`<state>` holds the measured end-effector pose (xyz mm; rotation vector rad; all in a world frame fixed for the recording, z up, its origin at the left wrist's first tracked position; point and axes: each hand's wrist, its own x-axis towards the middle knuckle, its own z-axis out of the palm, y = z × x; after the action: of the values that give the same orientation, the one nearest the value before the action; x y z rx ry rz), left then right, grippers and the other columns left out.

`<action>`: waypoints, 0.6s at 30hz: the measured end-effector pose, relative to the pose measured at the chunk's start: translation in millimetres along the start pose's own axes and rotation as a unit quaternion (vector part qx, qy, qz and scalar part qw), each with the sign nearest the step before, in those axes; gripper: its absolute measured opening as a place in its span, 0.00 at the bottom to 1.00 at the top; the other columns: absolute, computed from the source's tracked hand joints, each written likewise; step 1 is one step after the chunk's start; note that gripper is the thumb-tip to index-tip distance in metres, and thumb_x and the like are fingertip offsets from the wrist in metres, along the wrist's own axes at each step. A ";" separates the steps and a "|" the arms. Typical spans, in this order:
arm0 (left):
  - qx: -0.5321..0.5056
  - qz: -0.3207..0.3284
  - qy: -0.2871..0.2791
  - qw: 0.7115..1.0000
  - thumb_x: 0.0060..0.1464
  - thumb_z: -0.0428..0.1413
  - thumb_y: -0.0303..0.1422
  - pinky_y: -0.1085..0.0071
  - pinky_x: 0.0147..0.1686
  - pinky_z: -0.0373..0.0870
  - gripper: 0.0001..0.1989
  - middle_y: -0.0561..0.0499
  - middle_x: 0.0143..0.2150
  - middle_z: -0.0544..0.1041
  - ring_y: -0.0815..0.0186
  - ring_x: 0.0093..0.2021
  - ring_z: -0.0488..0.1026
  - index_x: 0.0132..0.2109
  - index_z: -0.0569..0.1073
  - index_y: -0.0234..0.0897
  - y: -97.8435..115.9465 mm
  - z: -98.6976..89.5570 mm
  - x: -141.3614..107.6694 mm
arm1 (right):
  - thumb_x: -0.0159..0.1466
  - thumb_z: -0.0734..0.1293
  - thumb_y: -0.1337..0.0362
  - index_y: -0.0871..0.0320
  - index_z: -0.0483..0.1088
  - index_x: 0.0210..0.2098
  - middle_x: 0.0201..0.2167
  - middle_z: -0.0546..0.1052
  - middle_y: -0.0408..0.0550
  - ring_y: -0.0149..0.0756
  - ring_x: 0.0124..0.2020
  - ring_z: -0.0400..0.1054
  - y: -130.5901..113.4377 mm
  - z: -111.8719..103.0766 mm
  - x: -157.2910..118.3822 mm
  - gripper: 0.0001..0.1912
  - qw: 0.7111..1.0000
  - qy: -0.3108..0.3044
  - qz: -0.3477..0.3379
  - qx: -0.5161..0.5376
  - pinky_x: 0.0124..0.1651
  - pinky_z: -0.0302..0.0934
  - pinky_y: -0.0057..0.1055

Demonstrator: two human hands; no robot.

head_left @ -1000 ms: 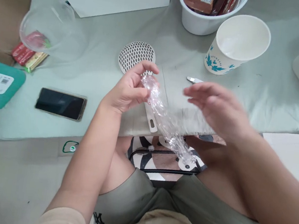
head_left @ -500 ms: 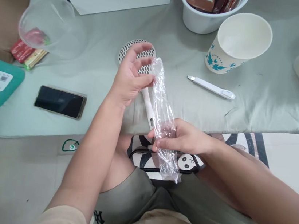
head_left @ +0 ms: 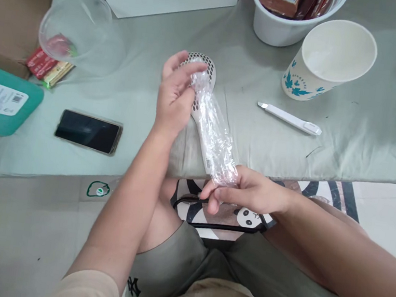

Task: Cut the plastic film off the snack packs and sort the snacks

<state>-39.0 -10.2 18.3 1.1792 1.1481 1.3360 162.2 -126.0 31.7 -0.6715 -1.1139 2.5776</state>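
A crinkled strip of clear plastic wrap (head_left: 217,130) is stretched between my hands over the table's front edge. My left hand (head_left: 175,99) grips its upper end, thumb and fingers closed around it. At the lower end, my right hand (head_left: 247,189) pinches the gathered plastic between thumb and fingers. Behind the wrap, a white skimmer (head_left: 202,139) with a round perforated head lies on the table, its handle pointing toward me. My left hand covers part of the skimmer's head, and the wrap hides part of its handle.
Right of the wrap lie a white utility knife (head_left: 289,119) and a paper cup (head_left: 326,63). Behind them is a white tub (head_left: 277,30) of packets. A phone (head_left: 89,131), clear plastic bowl (head_left: 85,31) and teal container (head_left: 3,98) are at left.
The wrap's lower end, which hung below my right hand, is now gathered in its fingers. My left hand has moved slightly up over the skimmer's head. The whole view has shifted a little.
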 end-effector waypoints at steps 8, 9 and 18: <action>0.199 0.156 -0.179 0.951 0.48 0.70 0.37 0.42 0.78 0.39 0.14 0.54 0.68 0.72 0.48 0.80 0.45 0.44 0.82 0.52 -18.0 3.4 -3.2 | 0.67 0.73 0.54 0.59 0.77 0.46 0.32 0.82 0.45 0.30 0.35 0.78 -17.1 -3.8 -17.4 0.15 0.993 0.021 -0.098 0.059 0.45 0.73 0.29; 0.213 0.161 -0.176 0.947 0.50 0.69 0.41 0.41 0.78 0.38 0.13 0.54 0.69 0.71 0.47 0.80 0.45 0.44 0.83 0.52 -20.6 1.5 -1.4 | 0.67 0.73 0.54 0.60 0.77 0.47 0.32 0.82 0.46 0.30 0.35 0.78 -18.5 -4.3 -20.0 0.17 0.992 0.019 -0.104 0.064 0.44 0.73 0.30; 0.359 0.208 -0.073 0.907 0.59 0.56 0.60 0.40 0.78 0.34 0.23 0.57 0.77 0.59 0.44 0.81 0.35 0.44 0.84 0.51 -19.1 -22.5 9.3 | 0.67 0.72 0.51 0.61 0.78 0.43 0.32 0.83 0.48 0.32 0.34 0.78 -24.8 -13.8 -36.4 0.18 0.990 0.048 -0.121 0.054 0.43 0.71 0.31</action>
<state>-60.3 -0.5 -1.9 2.1202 1.3754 1.1109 201.7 -115.3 53.1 -0.5881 -0.9541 2.3542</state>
